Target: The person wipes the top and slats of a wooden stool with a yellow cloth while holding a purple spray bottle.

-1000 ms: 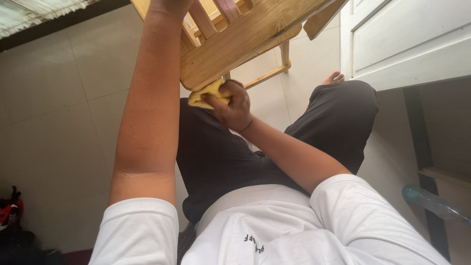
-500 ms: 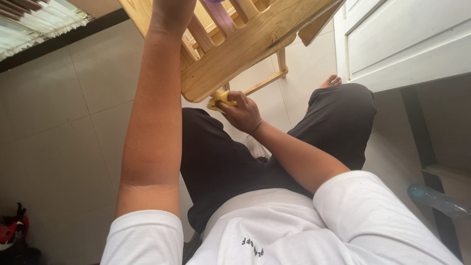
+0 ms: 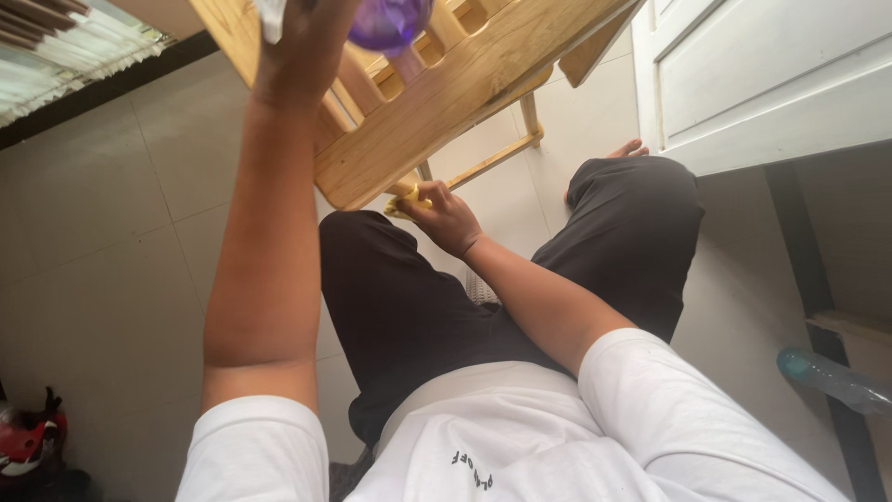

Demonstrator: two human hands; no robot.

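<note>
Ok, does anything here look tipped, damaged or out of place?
The wooden chair is off its feet, tilted over the lap, steadied by the left hand while the right hand presses a yellow cloth under its edge. No damage or spill shows.

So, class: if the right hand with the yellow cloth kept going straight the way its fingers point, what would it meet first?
Most likely the wooden chair: the right hand presses the yellow cloth up against its lower edge, though depth is hard to judge.

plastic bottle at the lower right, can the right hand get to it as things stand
Probably not right away: the right hand is pressing a yellow cloth under the wooden chair, and the plastic bottle lies well behind it, past the dark upright.
</note>
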